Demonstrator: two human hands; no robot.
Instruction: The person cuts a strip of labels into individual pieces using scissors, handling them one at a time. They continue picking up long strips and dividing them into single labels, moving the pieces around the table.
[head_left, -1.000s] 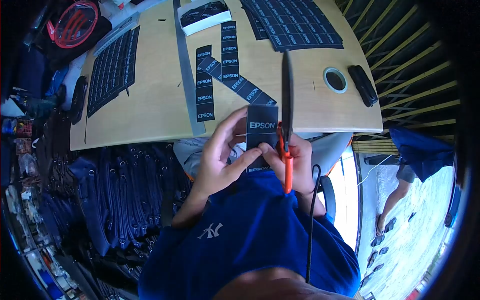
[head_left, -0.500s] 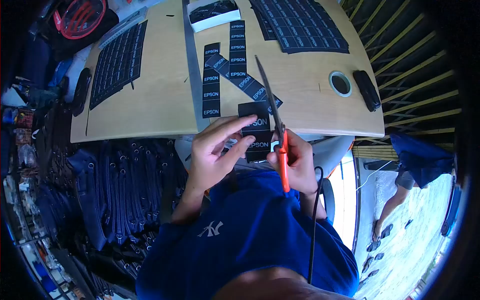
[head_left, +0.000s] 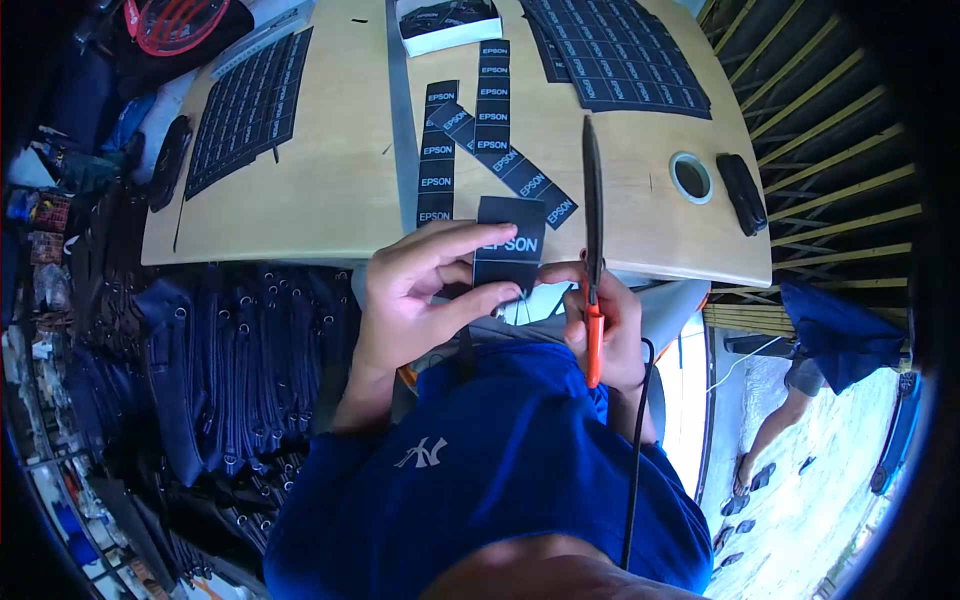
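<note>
A short strip of black EPSON labels (head_left: 512, 212) is pinched between the thumb and fingers of my left hand (head_left: 400, 295), near the table's front edge. My right hand (head_left: 620, 325) is wrapped around scissors (head_left: 593, 220) with orange handles. Their blades point up and away from me, lie close together and stand apart from the strip. A right fingertip reaches to the strip's lower right corner. Just beyond lie several longer EPSON strips (head_left: 492, 115), some crossing each other. The strip's lower end is partly hidden behind my left thumb.
Sheets of labels lie at the back right (head_left: 640, 60) and left (head_left: 255, 115). A white box (head_left: 450, 38) of cut labels stands at the back. A tape roll (head_left: 690, 177) and black case (head_left: 740, 195) are on the right. Dark straps (head_left: 250, 370) hang below left.
The scissors have moved right, away from the strip, and turned more upright. The strip in my left hand now shows one full label instead of two. The camera view has shifted slightly.
</note>
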